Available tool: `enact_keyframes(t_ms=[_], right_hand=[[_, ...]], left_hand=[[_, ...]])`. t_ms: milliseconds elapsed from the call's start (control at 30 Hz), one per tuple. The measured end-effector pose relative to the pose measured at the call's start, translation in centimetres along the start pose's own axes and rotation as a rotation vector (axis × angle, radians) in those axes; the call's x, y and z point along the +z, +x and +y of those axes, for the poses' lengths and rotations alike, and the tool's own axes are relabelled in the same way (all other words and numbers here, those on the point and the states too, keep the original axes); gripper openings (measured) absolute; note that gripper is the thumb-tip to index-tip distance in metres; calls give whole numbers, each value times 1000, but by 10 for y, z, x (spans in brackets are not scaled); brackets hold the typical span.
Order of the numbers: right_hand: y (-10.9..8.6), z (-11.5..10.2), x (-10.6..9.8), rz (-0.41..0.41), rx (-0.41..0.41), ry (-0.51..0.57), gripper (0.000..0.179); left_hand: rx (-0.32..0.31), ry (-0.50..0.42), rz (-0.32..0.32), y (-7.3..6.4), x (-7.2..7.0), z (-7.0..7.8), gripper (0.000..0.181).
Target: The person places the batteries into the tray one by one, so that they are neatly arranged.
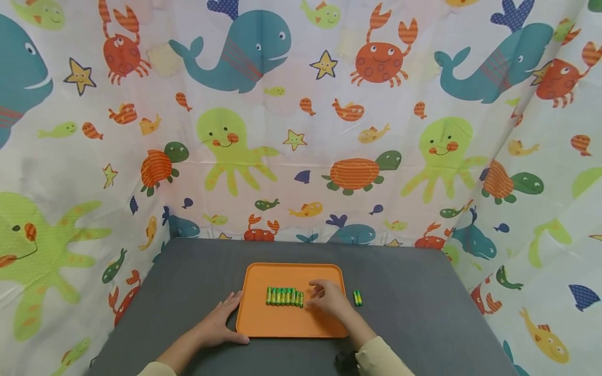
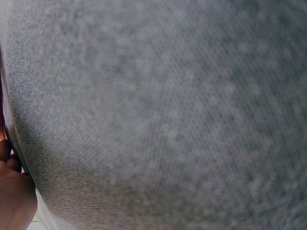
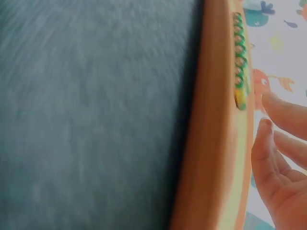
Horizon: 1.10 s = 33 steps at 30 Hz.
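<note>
An orange tray (image 1: 291,326) lies on the grey table, with a side-by-side row of several green-and-yellow batteries (image 1: 282,296) standing out near its middle. In the right wrist view the batteries (image 3: 240,52) show end-on beyond the tray's wall (image 3: 211,143). My left hand (image 1: 218,321) rests at the tray's left edge, thumb and fingers spread around the front-left corner. Just right of the row, my right hand (image 1: 329,300) hovers over the tray, its thumb and fingers apart with nothing between them. The left wrist view catches only part of the left hand (image 2: 17,191).
Two more batteries (image 1: 358,297) lie side by side on the grey table (image 1: 414,313), to the right of the tray. A curtain (image 1: 291,115) printed with sea animals hangs behind and along both sides. Something dark (image 1: 346,361) sits beside the right sleeve.
</note>
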State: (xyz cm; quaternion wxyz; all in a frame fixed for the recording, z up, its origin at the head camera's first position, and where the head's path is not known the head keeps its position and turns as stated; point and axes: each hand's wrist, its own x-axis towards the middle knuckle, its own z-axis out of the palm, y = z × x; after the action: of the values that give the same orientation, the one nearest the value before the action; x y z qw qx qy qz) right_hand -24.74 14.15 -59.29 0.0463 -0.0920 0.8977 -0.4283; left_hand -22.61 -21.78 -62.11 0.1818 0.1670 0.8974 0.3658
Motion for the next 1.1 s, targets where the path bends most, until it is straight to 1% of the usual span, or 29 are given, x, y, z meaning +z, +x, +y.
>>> enact_keyframes(t_ms=[167, 267, 400, 533, 667, 767, 900, 1100], right_hand=[[-6, 9, -16, 53, -26, -13, 50], [-9, 14, -25, 79, -19, -13, 49], [-12, 17, -37, 112, 10, -15, 48], [-14, 16, -48, 149, 17, -13, 47], [-16, 16, -57, 171, 28, 6, 45], [-17, 19, -62, 172, 39, 28, 44], [-20, 25, -69, 151, 75, 61, 50], [-26, 42, -83, 114, 123, 89, 58]], left_hand=[[-29, -2, -1, -1, 1, 1, 123], [-37, -7, -4, -1, 3, 0, 122], [-21, -14, -6, -1, 3, 0, 121], [-11, -15, -3, 0, 2, 0, 121], [-22, -9, 0, 0, 1, -1, 121], [-25, -12, 0, -1, 0, 0, 122], [-17, -15, 1, -1, 0, 1, 121], [-17, -9, 1, 0, 1, 1, 121]])
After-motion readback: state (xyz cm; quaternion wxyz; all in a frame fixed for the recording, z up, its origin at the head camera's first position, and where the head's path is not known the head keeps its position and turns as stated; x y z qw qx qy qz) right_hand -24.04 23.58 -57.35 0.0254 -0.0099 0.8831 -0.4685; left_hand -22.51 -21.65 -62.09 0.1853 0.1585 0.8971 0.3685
